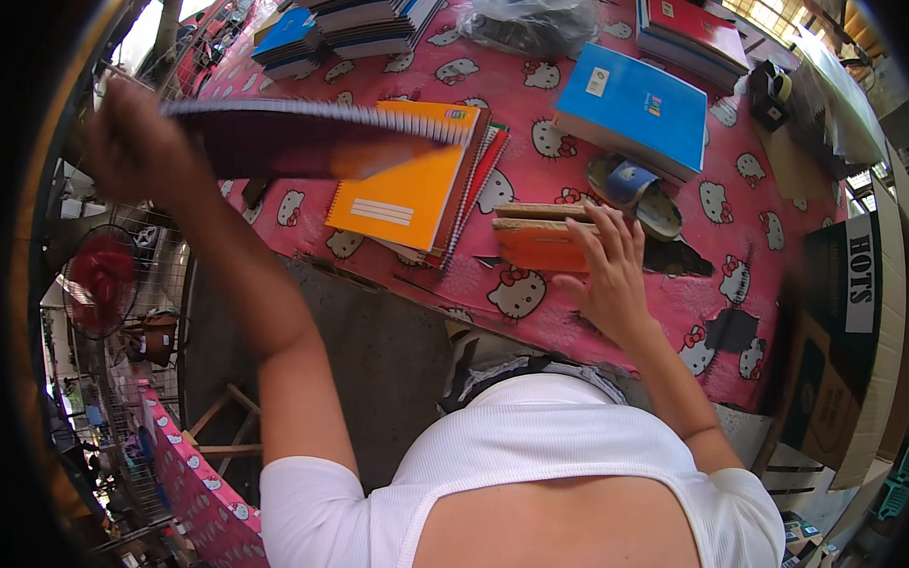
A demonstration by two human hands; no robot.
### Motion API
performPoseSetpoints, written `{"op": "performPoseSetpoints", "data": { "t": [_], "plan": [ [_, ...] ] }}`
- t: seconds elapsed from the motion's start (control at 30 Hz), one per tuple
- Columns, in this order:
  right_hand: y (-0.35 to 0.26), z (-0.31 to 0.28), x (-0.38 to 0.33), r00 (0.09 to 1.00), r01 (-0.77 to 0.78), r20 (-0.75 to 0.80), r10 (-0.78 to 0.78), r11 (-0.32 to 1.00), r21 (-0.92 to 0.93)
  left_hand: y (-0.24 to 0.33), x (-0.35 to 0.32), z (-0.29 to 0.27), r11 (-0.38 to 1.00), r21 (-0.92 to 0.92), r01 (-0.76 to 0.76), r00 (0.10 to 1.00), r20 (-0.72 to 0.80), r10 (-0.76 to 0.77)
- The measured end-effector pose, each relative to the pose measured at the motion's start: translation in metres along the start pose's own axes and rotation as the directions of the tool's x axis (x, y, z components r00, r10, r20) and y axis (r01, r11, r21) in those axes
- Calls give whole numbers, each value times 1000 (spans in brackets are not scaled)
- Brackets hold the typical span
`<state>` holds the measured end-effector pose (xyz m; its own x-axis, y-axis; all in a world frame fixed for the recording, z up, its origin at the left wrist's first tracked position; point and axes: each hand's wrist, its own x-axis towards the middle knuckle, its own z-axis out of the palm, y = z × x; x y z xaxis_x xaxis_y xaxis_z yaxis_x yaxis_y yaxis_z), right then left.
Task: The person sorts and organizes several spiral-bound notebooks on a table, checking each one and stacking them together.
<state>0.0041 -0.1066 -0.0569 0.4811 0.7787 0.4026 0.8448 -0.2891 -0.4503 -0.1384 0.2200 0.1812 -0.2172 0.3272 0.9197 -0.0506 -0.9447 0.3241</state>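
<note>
Raised at the left, my left hand (139, 138) is closed on one end of a dark purple spiral notebook (269, 142), which is smeared by motion. The notebook hangs tilted over a yellow spiral notebook (393, 187). That yellow one lies on a small pile with brown and red notebooks (487, 160) showing at its right side. My right hand (615, 270) has its fingers spread, with the fingertips against an orange block-like thing with brown cardboard-like edges (541, 247). Beside those fingers sits a roundish clear container or tape roll with a blue label (628, 185).
A pink cartoon-print cover (514, 296) lies on the table, torn in places. Thick blue books (636, 105), book stacks (369, 16), a red-topped stack (688, 37) and a plastic bag (529, 21) stand farther back. A tape dispenser (771, 95) and cardboard box (848, 348) are at the right.
</note>
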Motion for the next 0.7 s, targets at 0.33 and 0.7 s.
{"op": "performPoseSetpoints", "data": {
  "t": [0.33, 0.7],
  "plan": [
    [2, 28, 60, 953, -301, -175, 247, 835, -461, -128, -176, 89, 887, -283, -366, 300, 866, 400],
    [-84, 152, 151, 554, -792, 323, 767, 367, 488, -265, -245, -10, 214, 752, 623, -437, 562, -703]
  ]
}}
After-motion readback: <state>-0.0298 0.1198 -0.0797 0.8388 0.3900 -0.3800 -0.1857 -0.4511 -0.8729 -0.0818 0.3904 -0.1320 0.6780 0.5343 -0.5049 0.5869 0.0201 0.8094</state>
